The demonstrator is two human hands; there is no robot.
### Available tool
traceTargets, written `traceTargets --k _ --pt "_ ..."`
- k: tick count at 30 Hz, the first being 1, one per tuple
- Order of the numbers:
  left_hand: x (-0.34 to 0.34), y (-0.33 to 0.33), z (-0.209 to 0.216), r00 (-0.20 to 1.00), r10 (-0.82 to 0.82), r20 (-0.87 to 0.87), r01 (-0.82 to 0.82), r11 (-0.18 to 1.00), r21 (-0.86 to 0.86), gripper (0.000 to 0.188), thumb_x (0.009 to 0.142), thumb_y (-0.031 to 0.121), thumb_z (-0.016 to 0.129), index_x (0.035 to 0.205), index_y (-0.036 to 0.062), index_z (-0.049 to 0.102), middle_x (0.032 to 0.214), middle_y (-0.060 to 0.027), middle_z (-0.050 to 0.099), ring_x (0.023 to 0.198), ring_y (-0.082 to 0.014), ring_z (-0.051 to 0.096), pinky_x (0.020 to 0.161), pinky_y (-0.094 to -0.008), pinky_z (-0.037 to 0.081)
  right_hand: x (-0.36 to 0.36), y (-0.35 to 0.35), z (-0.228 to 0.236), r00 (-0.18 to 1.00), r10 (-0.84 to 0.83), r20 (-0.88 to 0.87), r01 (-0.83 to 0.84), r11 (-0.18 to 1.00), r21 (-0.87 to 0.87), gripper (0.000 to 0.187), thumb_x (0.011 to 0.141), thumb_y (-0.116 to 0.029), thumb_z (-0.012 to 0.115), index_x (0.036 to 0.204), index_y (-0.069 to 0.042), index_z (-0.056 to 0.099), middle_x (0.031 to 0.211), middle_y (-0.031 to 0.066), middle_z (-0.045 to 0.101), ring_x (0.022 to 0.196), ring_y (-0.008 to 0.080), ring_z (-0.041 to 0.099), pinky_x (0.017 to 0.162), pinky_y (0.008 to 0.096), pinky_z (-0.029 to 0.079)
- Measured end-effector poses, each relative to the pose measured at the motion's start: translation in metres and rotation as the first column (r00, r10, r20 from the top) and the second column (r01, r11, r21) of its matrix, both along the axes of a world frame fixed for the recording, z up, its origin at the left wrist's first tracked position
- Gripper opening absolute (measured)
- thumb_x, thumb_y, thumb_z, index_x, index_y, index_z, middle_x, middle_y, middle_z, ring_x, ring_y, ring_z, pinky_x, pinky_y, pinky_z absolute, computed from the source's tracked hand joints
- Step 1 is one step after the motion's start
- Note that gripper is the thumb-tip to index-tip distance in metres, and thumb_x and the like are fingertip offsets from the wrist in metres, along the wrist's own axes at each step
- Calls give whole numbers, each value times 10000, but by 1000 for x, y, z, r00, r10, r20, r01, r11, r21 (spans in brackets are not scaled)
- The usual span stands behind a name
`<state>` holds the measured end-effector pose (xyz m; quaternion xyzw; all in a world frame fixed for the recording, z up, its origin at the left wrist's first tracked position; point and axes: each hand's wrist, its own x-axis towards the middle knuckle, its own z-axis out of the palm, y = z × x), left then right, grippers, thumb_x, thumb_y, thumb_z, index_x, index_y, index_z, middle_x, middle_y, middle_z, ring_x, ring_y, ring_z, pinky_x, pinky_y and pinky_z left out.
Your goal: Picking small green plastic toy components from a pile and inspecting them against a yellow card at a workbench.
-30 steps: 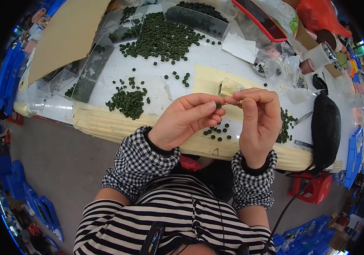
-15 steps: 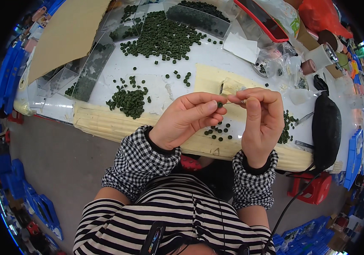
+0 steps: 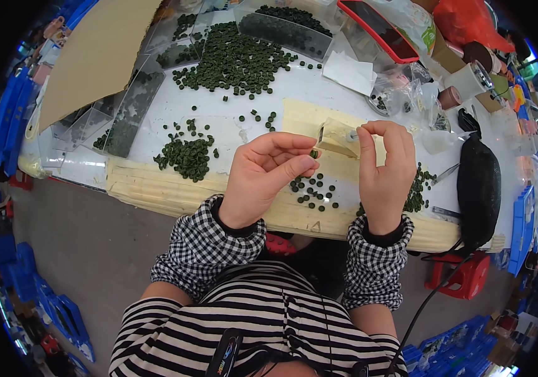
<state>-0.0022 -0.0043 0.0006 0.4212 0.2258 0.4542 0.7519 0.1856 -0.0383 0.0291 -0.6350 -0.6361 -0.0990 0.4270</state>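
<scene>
My left hand (image 3: 259, 173) pinches a small dark green ring-shaped piece (image 3: 314, 154) between thumb and fingertips. Just to the right, my right hand (image 3: 387, 176) has thumb and index finger pressed together; what lies between them, if anything, is too small to make out. Behind the fingertips, a small pale block-like holder (image 3: 339, 135) rests on a yellowish sheet (image 3: 300, 116). Several loose green pieces (image 3: 313, 191) lie on the table edge below my hands. More are heaped to the left (image 3: 184, 154) and beside my right wrist (image 3: 416, 191).
A large spread of green pieces (image 3: 237, 60) covers the back of the white table (image 3: 162, 103). Clear trays (image 3: 134, 113) and cardboard (image 3: 96, 53) stand at left. A red-cased phone (image 3: 382, 31), white paper (image 3: 349, 72), tweezers (image 3: 446, 173) and a black pouch (image 3: 479, 191) are at right.
My hands have drawn apart from each other. The left moved slightly left with the green piece, and the right fingertips rose a little, away from it.
</scene>
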Motion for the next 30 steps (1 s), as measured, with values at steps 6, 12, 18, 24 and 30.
traceTargets --k 6,12,18,24,30 --pt "-1 -1 -2 1000 13 29 -13 1000 5 197 885 -29 648 1081 -39 632 982 -110 695 878 -149 683 805 -255 563 -11 -17 9 995 69 -72 -67 997 25 248 812 -4 688 1058 -26 677 896 101 621 841 256 579 727 334 468" --pt "-1 -1 -3 997 6 72 -8 1000 22 184 877 -43 648 1061 -23 652 987 -98 697 893 -143 677 812 -254 560 -33 -34 9 912 290 -289 -311 950 -29 302 786 13 705 1082 -47 716 896 83 623 818 231 571 705 316 465" --pt "0 0 -5 994 2 112 -10 998 64 174 868 -60 648 1033 -18 678 1008 -89 680 911 -138 658 822 -247 548 -40 -36 2 869 322 -375 -361 932 -37 331 769 17 710 1093 -49 717 901 72 630 820 226 572 717 318 463" --pt "0 0 -5 998 15 68 -21 995 93 163 865 -74 641 1014 -26 689 996 -93 676 899 -140 651 816 -249 540 -36 -32 -3 892 364 -268 -374 927 15 358 741 12 729 1092 -58 719 906 66 642 822 234 576 723 324 465" --pt "0 0 -5 999 -1 52 -4 996 87 163 863 -79 639 1008 -29 694 981 -92 676 886 -140 648 805 -246 537 -33 -31 -2 893 384 -236 -390 921 21 364 728 10 736 1086 -59 721 898 67 649 799 241 585 708 331 469"
